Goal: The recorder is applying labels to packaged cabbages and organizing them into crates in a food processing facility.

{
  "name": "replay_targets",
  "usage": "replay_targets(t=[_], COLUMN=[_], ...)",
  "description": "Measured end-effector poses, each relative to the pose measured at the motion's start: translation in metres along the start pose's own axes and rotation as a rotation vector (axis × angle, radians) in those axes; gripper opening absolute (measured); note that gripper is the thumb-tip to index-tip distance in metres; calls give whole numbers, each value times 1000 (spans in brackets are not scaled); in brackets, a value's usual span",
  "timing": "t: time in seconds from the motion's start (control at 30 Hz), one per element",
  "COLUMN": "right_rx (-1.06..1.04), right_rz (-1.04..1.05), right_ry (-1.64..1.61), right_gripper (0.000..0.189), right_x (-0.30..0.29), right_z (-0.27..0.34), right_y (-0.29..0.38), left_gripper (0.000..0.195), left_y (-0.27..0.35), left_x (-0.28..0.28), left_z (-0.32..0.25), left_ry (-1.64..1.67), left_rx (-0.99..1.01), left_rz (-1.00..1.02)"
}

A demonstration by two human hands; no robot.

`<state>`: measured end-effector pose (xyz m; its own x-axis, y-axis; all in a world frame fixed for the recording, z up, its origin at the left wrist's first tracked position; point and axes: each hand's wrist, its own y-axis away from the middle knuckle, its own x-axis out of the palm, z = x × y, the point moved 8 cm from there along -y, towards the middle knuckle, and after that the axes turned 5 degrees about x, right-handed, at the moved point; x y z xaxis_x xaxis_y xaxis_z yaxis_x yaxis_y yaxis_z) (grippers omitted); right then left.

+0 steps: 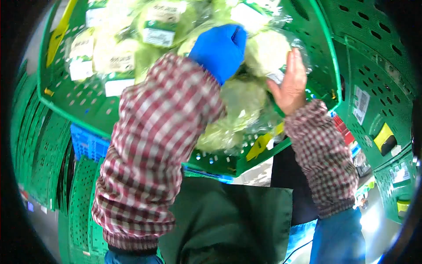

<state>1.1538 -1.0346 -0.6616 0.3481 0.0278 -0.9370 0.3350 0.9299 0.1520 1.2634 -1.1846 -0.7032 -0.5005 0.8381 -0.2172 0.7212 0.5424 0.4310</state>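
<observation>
Several plastic-wrapped heads of pale green lettuce or cabbage [158, 21] with labels lie in a green perforated plastic crate [75, 115]. Over the middle of the produce is my left hand [220, 49] in a blue glove, its fingers curled; whether it grips anything is hidden. My bare right hand [291, 82] rests with extended fingers against the right side of a wrapped head [268, 52]. Below, between my forearms, lie more wrapped heads [242, 104]. Red-and-white checked sleeve covers are on both forearms.
Stacked green crates [36, 142] stand at the left, with a blue crate [89, 142] under the near left rim. More green crates [366, 89] rise at the right, bearing labels. Yellow handles [260, 147] sit on the crate's sides. A dark green apron [230, 224] hangs before my body.
</observation>
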Motion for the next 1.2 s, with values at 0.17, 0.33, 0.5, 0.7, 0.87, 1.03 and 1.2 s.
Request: replay_targets(t=[0.17, 0.33, 0.5, 0.7, 0.87, 1.03, 1.2], right_rx=[146, 606, 304, 777, 752, 854, 920], right_rz=[-22, 124, 770, 633, 47, 161, 350], right_ry=[-252, -393, -645, -952, -764, -703, -966], right_gripper=[64, 24, 14, 19, 42, 49, 40], right_x=[-68, -157, -86, 129, 257, 316, 273], right_z=[29, 40, 243, 316, 303, 298, 309], right_y=[37, 133, 149, 150, -3, -26, -3], left_gripper=[27, 22, 40, 73, 89, 80, 44], left_y=[169, 308, 383, 330, 274, 254, 249], left_x=[-184, -271, -237, -175, -183, -165, -151], left_z=[-18, 117, 307, 362, 388, 412, 370], left_ry=[295, 303, 704, 53, -100, -75, 629], left_rx=[-67, -397, -566, -722, -583, -793, -492], left_rz=[-784, -997, -954, -838, -533, -275, -503])
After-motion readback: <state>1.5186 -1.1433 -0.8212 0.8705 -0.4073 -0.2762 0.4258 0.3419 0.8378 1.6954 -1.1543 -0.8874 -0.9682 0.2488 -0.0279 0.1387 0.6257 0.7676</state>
